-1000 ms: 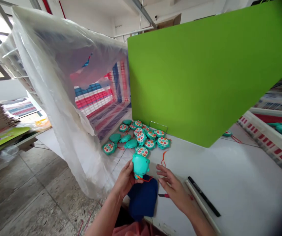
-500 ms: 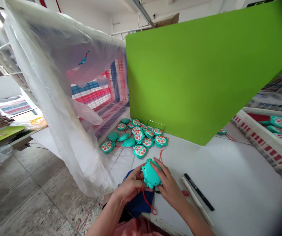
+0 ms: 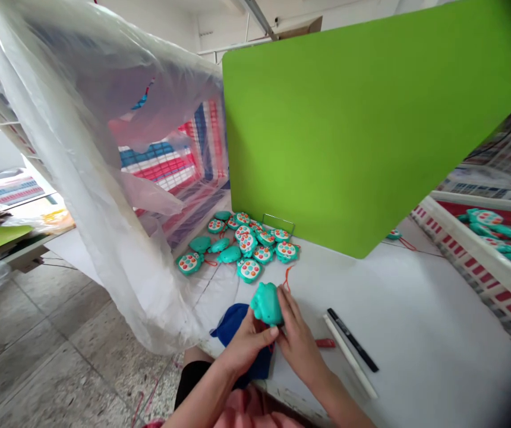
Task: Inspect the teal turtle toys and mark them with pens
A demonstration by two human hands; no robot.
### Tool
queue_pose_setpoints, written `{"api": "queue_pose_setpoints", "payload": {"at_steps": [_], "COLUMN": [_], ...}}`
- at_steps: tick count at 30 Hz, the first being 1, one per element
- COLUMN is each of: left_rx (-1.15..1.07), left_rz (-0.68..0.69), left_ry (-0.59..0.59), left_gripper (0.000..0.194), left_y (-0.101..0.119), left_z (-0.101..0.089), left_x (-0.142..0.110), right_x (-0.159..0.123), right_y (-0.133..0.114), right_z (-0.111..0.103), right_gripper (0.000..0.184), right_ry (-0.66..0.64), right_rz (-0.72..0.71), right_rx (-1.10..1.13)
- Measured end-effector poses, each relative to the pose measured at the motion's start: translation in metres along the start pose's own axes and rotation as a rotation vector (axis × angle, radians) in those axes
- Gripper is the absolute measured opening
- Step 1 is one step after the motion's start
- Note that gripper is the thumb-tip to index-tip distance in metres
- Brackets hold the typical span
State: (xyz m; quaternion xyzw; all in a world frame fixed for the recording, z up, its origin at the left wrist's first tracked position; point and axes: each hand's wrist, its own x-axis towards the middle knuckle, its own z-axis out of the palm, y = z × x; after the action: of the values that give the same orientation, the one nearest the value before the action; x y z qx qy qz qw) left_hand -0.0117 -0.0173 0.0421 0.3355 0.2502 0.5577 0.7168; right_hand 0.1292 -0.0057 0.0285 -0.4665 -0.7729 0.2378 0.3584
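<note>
Both of my hands hold a teal turtle-shaped toy (image 3: 266, 304), its plain back facing up. My left hand (image 3: 246, 343) grips it from the lower left, and my right hand (image 3: 297, 342) presses its right side. A dark blue cloth (image 3: 231, 321) lies under and behind my hands. A thin red cord (image 3: 287, 278) lies on the table just beyond the toy. Several similar toys with coloured buttons (image 3: 249, 270) lie in a heap further ahead.
A black marker (image 3: 352, 340), a white strip (image 3: 349, 355) and a small red item (image 3: 325, 343) lie right of my hands on the white table (image 3: 416, 309). A green board (image 3: 349, 131) stands behind, a plastic sheet (image 3: 81, 148) hangs left, and a toy-filled tray (image 3: 473, 249) sits right.
My right hand has moved from open beside the toy to gripping it. The toy has been turned over, and the red cord no longer hangs visibly from it. The view has shifted slightly.
</note>
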Motion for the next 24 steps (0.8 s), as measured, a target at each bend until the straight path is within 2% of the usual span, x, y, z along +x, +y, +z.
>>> {"api": "queue_pose_setpoints", "payload": {"at_steps": [2, 5, 7, 9, 11, 13, 16, 21, 24], "left_rx": [-0.027, -0.074, -0.070, -0.042, 0.021, 0.135, 0.258, 0.073, -0.006], "left_rz": [0.001, -0.086, -0.125, -0.128, -0.105, -0.053, -0.024, -0.155, -0.244], "left_ry": [0.086, 0.180, 0.188, 0.147, 0.098, 0.086, 0.103, 0.063, 0.012], "left_gripper": [0.052, 0.052, 0.058, 0.065, 0.070, 0.070, 0.069, 0.068, 0.071], "left_y": [-0.008, -0.012, -0.012, -0.011, -0.012, -0.014, -0.014, -0.007, -0.003], "left_z": [0.000, -0.004, -0.004, 0.000, 0.005, 0.009, 0.008, 0.002, 0.002], "left_x": [-0.001, -0.003, -0.004, -0.005, -0.004, -0.004, -0.003, -0.006, -0.006], "right_x": [-0.003, -0.001, 0.004, 0.010, 0.016, 0.020, 0.023, 0.024, 0.023], "right_y": [0.002, 0.009, 0.011, 0.008, 0.001, -0.006, -0.011, -0.008, -0.008], "right_z": [0.003, -0.003, -0.009, -0.010, -0.006, 0.003, 0.010, -0.001, -0.007], "right_gripper": [0.069, 0.050, 0.047, 0.050, 0.054, 0.056, 0.047, 0.041, 0.040], "right_ry": [-0.063, -0.056, -0.042, -0.055, -0.032, 0.048, 0.109, -0.002, -0.047], "right_rz": [0.016, 0.116, 0.215, 0.273, 0.270, 0.245, 0.204, 0.075, 0.087], "right_rx": [0.082, 0.264, 0.396, 0.483, 0.474, 0.395, 0.315, 0.290, 0.334]}}
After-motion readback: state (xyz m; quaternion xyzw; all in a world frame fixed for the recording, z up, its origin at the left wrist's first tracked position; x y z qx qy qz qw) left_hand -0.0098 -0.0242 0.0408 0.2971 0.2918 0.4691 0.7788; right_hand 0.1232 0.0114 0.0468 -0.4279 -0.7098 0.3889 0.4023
